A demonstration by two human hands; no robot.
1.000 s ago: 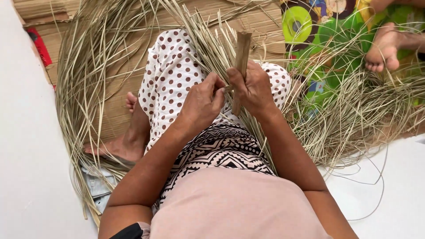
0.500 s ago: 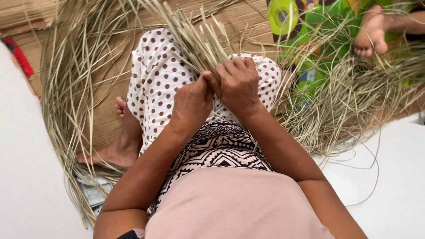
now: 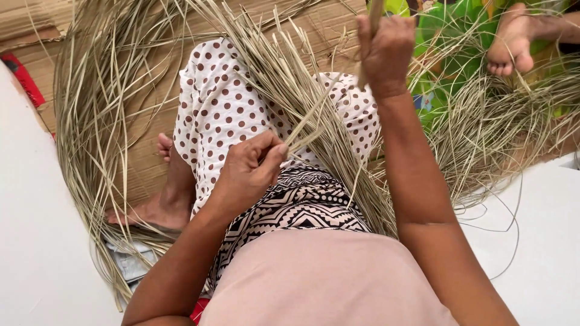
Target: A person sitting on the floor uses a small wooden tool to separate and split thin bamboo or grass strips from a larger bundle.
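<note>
The person sits on the floor, viewed from above. The left hand (image 3: 251, 172) is held low over the lap, its fingers (image 3: 275, 151) pinched on the near ends of a few dried grass strips (image 3: 308, 118). These strips run up and to the right from the pinch, across the polka-dot cloth (image 3: 223, 102) covering the raised knees.

The right hand (image 3: 386, 51) is raised well above and to the right of the left, near the top edge of the view. Its fingers are clenched around a flat strip (image 3: 376, 12) that stands roughly upright out of the fist; a thin length hangs down from the fist toward the lap. The two hands are well apart.

A thick bundle of dried grass (image 3: 290, 90) lies diagonally over the polka-dot cloth, from the upper left down to the right hip. More loose grass (image 3: 96, 121) curves in a broad arc on the person's left, lying on cardboard sheeting (image 3: 151, 157). The person's bare foot (image 3: 160, 205) rests on that cardboard, beside the arc.

On the right a further heap of grass (image 3: 501, 127) lies partly on a green patterned mat (image 3: 450, 36). Another person's bare foot (image 3: 510, 42) rests at the top of that heap. A red object (image 3: 21, 78) shows at the left edge; its kind cannot be told.
</note>
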